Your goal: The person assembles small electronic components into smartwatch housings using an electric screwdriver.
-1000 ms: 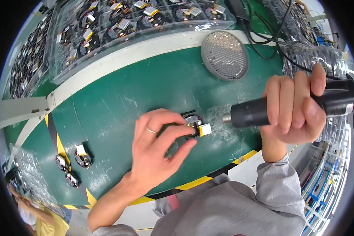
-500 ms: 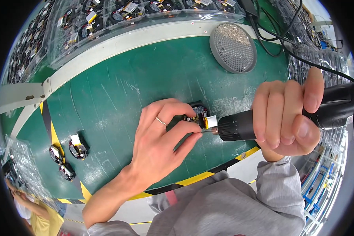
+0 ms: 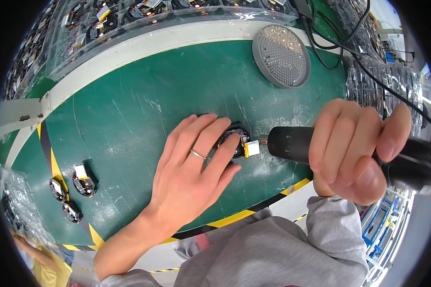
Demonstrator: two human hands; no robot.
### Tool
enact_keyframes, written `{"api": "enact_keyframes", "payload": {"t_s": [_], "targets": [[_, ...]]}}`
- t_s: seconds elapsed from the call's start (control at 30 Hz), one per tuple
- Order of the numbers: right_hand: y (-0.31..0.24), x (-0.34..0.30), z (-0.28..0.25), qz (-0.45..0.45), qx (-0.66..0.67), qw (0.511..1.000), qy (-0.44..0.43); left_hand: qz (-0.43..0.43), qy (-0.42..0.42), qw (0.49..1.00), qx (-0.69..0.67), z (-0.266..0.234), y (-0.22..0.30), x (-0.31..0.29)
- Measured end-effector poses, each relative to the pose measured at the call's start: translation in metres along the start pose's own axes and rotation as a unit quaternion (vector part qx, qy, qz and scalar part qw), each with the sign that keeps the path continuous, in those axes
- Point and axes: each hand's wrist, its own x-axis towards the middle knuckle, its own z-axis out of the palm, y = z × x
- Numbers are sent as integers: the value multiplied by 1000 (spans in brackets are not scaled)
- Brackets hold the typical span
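My left hand [image 3: 187, 172], with a ring on one finger, lies over a round black electronic housing [image 3: 242, 130] on the green bench. Its index and middle fingertips press on the housing and hold it in place. A small white battery with a yellow edge [image 3: 252, 149] sticks out of the housing's right side. My right hand [image 3: 347, 150] is wrapped round a black electric screwdriver [image 3: 288, 144], which lies level and points left. The screwdriver's tip is close to the battery; whether they touch I cannot tell.
A round grey tray of tiny screws [image 3: 282, 62] stands at the far right. Several similar housings [image 3: 84, 182] sit at the left. Clear plastic trays of parts [image 3: 143, 16] line the back. A black cable [image 3: 383, 86] runs to the right. Another person's arm [image 3: 38, 253] shows lower left.
My left fingers have left the screwdriver's bit and flattened onto the housing. The screwdriver has shifted slightly up and right, away from the left fingertips.
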Motion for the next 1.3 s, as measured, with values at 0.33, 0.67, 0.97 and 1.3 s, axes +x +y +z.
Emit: {"api": "enact_keyframes", "payload": {"t_s": [0.33, 0.67, 0.97, 1.3], "targets": [[10, 5, 5, -45, -44, 995, -83, 41, 8, 993, 114, 4, 0, -1], [11, 12, 2, -38, -25, 993, -109, 40, 18, 993, 106, 3, -2, -1], [15, 13, 7, -43, -36, 993, -103, 26, 0, 995, 94, 3, -3, -5], [15, 17, 12, 43, -24, 992, -118, 16, 20, 997, 72, 8, -2, -6]]}}
